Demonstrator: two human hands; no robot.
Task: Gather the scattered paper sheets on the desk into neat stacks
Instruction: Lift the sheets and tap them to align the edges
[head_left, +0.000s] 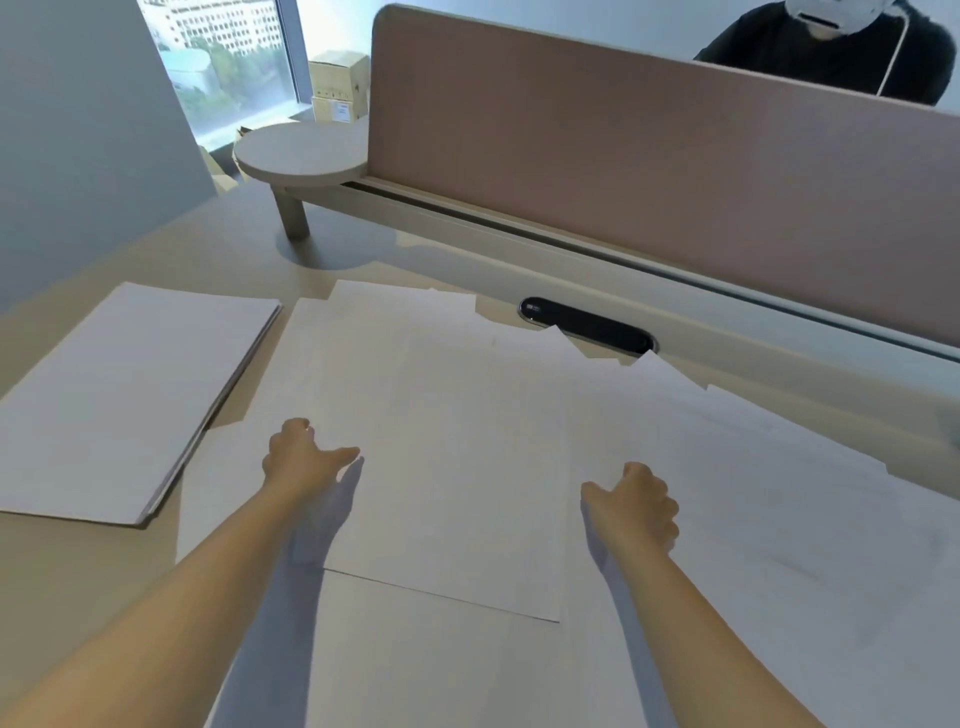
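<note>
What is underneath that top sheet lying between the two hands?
The top sheet overlaps other loose sheets, whose edges stick out beyond it on every side. How many lie beneath cannot be seen; the sheet covers them.

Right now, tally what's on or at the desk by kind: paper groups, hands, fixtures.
Neat paper stacks: 1, the stack at left.
Loose overlapping spreads of sheets: 1; single sheets cannot be counted.
Hands: 2, left hand and right hand, both over the spread.
Black cable grommets: 1.
Round side shelves: 1.
Total: 6.
</note>
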